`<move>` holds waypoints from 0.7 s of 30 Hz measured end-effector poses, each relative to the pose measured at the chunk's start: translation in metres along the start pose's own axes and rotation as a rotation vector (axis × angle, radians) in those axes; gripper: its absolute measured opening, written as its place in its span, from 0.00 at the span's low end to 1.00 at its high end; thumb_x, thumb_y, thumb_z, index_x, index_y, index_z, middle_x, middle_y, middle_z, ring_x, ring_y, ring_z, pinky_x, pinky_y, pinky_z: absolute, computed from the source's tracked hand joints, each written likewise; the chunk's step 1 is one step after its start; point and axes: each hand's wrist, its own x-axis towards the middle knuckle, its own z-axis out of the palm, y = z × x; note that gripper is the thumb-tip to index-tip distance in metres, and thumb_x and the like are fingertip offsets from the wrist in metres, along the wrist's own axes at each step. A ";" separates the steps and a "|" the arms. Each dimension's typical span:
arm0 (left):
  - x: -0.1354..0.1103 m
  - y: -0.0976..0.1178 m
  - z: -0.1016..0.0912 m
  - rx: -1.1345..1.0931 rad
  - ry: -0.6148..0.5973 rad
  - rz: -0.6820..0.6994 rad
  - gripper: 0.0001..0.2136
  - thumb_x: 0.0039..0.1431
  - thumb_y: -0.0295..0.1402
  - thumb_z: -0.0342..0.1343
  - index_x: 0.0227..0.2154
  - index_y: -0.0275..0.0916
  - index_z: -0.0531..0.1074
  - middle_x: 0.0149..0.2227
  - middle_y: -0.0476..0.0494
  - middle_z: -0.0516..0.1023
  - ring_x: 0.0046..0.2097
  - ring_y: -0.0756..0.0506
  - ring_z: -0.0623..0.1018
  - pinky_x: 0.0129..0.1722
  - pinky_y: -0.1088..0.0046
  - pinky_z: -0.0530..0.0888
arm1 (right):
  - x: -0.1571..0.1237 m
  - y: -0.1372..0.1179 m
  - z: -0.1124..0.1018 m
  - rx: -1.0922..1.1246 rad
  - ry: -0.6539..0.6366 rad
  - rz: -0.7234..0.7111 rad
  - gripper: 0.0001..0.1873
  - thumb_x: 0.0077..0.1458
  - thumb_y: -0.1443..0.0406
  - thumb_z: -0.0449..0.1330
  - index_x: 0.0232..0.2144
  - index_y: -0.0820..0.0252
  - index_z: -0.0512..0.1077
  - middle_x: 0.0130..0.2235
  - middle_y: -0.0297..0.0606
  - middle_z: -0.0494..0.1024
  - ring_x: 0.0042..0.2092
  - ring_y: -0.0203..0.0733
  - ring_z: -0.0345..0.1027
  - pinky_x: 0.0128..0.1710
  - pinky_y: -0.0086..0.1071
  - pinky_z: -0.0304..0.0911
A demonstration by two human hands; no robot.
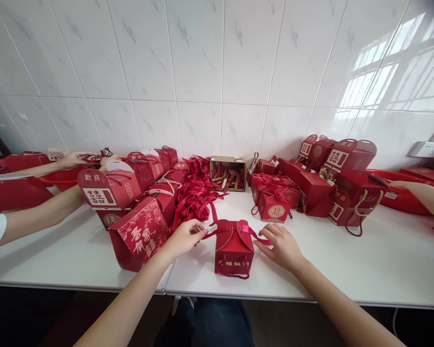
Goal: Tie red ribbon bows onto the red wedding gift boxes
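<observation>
A small red gift box (234, 250) with gold characters and a cord handle stands upright on the white table in front of me. A red ribbon (255, 234) passes through slots in its curved top flaps, with an end running out to each side. My left hand (188, 237) pinches the left ribbon end between thumb and fingers. On the other side my right hand (279, 245) is closed on the right end. Both hands are beside the box, apart from its walls. Behind my left hand lies a heap of loose red ribbons (195, 193).
A cardboard box (227, 161) of red and gold strips stands against the tiled wall. Finished-looking red boxes with ribbons (275, 205) are behind my right hand. Red boxes (108, 188) crowd the left and more (350, 154) are stacked right. Other people's arms (47, 212) reach in at both sides.
</observation>
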 end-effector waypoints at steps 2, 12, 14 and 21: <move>-0.008 -0.004 -0.003 0.061 0.148 0.023 0.14 0.48 0.47 0.56 0.27 0.40 0.70 0.28 0.47 0.74 0.31 0.45 0.71 0.31 0.72 0.64 | -0.008 -0.009 -0.006 0.081 0.026 0.178 0.11 0.56 0.57 0.58 0.37 0.58 0.69 0.36 0.42 0.74 0.34 0.43 0.68 0.31 0.33 0.61; -0.042 -0.011 0.016 -0.020 -0.111 -0.078 0.13 0.47 0.42 0.60 0.35 0.43 0.74 0.28 0.47 0.76 0.32 0.42 0.75 0.34 0.71 0.67 | -0.011 -0.052 -0.005 0.846 -0.130 0.826 0.26 0.59 0.46 0.49 0.23 0.57 0.72 0.31 0.42 0.76 0.27 0.42 0.67 0.24 0.34 0.60; -0.035 -0.011 0.019 -0.169 -0.069 -0.120 0.12 0.47 0.41 0.61 0.32 0.41 0.71 0.34 0.45 0.77 0.34 0.43 0.75 0.34 0.71 0.68 | -0.005 -0.050 0.000 1.113 -0.017 1.060 0.24 0.55 0.44 0.53 0.31 0.58 0.74 0.38 0.45 0.78 0.25 0.40 0.67 0.19 0.33 0.60; -0.016 0.010 0.010 -0.951 0.218 -0.061 0.20 0.50 0.44 0.62 0.45 0.41 0.72 0.36 0.48 0.74 0.34 0.51 0.75 0.30 0.78 0.69 | 0.018 -0.030 -0.009 1.613 0.462 1.267 0.14 0.44 0.54 0.69 0.28 0.54 0.71 0.32 0.34 0.78 0.28 0.36 0.70 0.23 0.29 0.66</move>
